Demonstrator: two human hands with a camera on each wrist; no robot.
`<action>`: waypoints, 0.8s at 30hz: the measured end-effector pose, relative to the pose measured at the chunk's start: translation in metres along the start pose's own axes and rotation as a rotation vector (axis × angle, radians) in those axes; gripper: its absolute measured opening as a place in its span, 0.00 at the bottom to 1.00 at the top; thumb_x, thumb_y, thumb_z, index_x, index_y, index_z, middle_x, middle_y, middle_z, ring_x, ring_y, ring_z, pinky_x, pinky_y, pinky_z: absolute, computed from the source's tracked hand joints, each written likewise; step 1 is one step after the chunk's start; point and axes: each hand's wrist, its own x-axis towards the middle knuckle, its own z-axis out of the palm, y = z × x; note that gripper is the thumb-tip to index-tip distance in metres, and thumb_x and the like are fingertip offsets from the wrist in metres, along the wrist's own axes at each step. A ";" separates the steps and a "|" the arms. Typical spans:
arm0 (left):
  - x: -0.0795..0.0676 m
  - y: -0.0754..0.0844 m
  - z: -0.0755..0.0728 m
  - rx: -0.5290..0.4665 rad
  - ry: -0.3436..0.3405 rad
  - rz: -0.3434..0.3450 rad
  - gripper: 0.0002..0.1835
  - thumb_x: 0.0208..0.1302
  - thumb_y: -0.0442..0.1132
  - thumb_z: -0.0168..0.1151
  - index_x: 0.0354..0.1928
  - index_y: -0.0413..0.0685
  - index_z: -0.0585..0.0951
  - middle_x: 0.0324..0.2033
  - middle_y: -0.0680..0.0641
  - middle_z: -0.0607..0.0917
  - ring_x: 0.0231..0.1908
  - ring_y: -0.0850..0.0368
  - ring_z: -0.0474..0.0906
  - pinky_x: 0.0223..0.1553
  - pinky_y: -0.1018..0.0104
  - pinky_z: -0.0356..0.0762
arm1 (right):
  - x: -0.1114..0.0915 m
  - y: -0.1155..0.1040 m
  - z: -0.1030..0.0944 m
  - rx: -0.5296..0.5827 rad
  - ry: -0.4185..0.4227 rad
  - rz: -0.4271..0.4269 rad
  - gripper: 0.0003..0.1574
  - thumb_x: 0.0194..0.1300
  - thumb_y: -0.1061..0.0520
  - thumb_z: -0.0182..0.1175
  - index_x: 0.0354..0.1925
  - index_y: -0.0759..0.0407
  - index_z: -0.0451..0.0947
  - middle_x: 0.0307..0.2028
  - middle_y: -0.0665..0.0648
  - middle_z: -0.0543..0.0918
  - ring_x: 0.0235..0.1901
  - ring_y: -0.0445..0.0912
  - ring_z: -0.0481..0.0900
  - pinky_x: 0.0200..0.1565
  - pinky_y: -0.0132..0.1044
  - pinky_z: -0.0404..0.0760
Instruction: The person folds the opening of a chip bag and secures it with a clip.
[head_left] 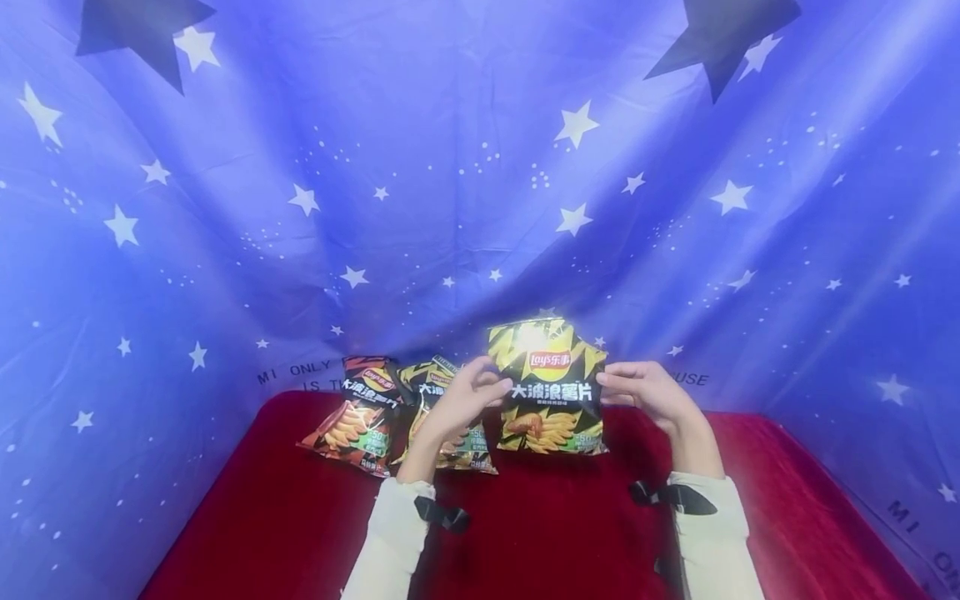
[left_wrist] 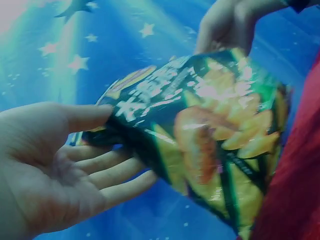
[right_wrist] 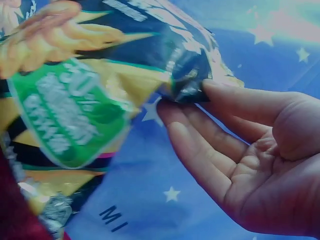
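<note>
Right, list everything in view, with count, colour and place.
Held Lay's chip bag: 1, yellow and black, pinched at its side edges between both hands.
Red-and-black Lay's chip bag: 1, red and black, leftmost on the table.
Yellow-and-black chip bags: at least 1, yellow and black, behind the left hand; overlap hides the exact count.
Tablecloth: 1, red, under the bags.
Star-print backdrop: 1, blue with white and dark stars, around the table.
Straps: 2, black, at the wrists.
Sleeves: 2, whitish, on the forearms.
Left hand: 1, bare, bag's left edge.
Right hand: 1, bare, bag's right edge.
</note>
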 end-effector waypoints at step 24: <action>-0.020 -0.019 -0.027 0.065 -0.291 -0.045 0.21 0.67 0.35 0.67 0.42 0.40 0.60 0.43 0.38 0.85 0.23 0.51 0.74 0.14 0.66 0.61 | -0.020 0.027 0.011 -0.220 -0.173 -0.066 0.18 0.68 0.65 0.64 0.48 0.83 0.80 0.35 0.45 0.89 0.35 0.51 0.90 0.44 0.49 0.89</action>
